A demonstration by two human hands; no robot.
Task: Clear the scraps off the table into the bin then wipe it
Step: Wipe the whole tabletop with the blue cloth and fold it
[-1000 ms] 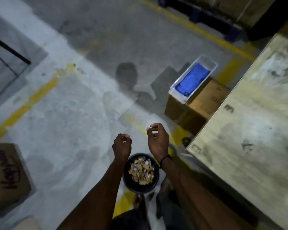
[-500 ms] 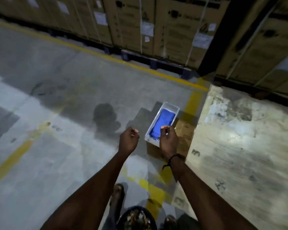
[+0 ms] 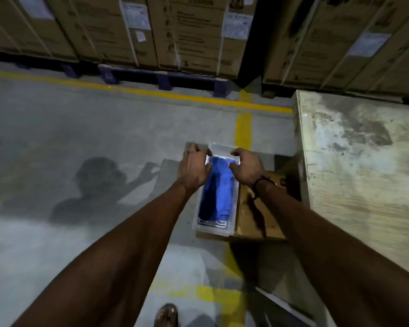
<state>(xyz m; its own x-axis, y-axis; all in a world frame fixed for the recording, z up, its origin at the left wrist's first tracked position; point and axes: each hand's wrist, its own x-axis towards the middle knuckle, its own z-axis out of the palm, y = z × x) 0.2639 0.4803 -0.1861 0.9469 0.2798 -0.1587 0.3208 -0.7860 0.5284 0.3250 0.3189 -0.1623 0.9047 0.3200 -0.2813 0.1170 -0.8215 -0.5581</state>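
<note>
Now reaching over the tray instead of the bin: left hand and right hand loosely curled, empty, nearing cloth; wiping likely next

Warehouse; palletised cartons; yellow floor lines

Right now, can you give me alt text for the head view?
Both hands, left hand and right hand, reach over a clear plastic tray holding a folded blue cloth, which sits on a cardboard box beside the worn table.
</note>
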